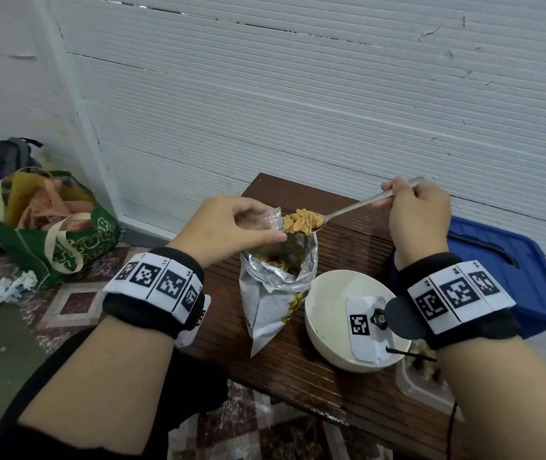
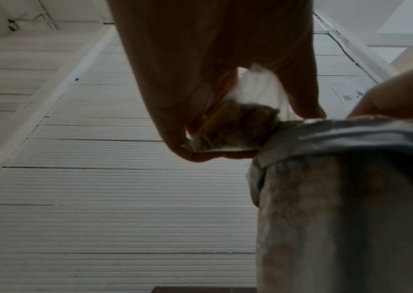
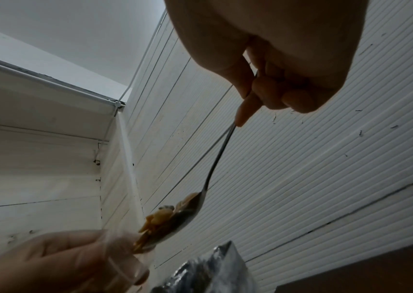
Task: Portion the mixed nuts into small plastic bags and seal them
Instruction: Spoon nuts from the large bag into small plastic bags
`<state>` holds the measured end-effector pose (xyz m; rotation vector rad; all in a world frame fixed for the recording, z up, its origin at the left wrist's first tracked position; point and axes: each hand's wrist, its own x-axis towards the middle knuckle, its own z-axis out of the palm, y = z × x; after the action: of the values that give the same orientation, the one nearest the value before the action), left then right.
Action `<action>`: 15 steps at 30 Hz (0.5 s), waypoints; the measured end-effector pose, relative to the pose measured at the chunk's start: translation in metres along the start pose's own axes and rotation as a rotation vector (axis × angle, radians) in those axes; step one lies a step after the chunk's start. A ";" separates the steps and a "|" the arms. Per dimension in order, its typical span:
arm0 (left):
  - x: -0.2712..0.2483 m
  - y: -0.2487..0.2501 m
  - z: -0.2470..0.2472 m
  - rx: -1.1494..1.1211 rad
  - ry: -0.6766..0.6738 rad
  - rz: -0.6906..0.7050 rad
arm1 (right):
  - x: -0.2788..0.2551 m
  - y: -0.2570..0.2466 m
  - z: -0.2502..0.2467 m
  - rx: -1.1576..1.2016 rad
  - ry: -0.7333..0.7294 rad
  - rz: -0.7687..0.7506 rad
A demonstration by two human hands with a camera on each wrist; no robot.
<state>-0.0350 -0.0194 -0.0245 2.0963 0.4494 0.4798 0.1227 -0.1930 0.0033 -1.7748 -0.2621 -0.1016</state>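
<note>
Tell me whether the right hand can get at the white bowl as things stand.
Probably not freely: the right hand grips a spoon loaded with nuts, though the bowl sits uncovered below its wrist.

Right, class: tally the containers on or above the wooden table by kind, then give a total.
Small clear plastic bag: 1
Foil nut bag: 1
White bowl: 1
Plastic tub: 1
Total: 4
</note>
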 end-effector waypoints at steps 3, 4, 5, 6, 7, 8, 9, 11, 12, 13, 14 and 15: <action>0.000 0.002 0.004 0.024 -0.011 0.018 | -0.001 -0.005 0.006 -0.011 -0.029 -0.033; 0.000 0.002 0.005 0.031 -0.010 0.023 | -0.001 -0.005 0.008 -0.017 -0.042 -0.042; 0.000 0.002 0.005 0.041 -0.009 0.026 | -0.003 -0.006 0.010 -0.024 -0.053 -0.049; 0.000 0.002 0.006 0.050 -0.007 0.029 | -0.003 -0.006 0.012 -0.031 -0.064 -0.056; 0.000 0.002 0.006 0.053 -0.004 0.031 | -0.004 -0.006 0.014 -0.036 -0.075 -0.063; 0.000 0.002 0.006 0.052 -0.002 0.031 | -0.004 -0.006 0.015 -0.038 -0.086 -0.069; 0.000 0.002 0.007 0.048 0.000 0.032 | -0.005 -0.007 0.016 -0.037 -0.095 -0.071; 0.000 0.003 0.007 0.037 0.004 0.032 | -0.005 -0.007 0.017 -0.030 -0.106 -0.074; 0.000 0.003 0.007 0.032 0.008 0.032 | -0.005 -0.008 0.018 -0.031 -0.110 -0.077; 0.000 0.002 0.007 0.027 0.011 0.032 | -0.006 -0.008 0.018 -0.034 -0.114 -0.080; 0.000 0.002 0.008 0.023 0.013 0.031 | -0.006 -0.009 0.018 -0.036 -0.118 -0.082; 0.000 0.002 0.008 0.020 0.013 0.030 | -0.007 -0.011 0.019 -0.033 -0.122 -0.082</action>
<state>-0.0307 -0.0257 -0.0265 2.1234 0.4322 0.5083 0.1118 -0.1737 0.0078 -1.8055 -0.4235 -0.0566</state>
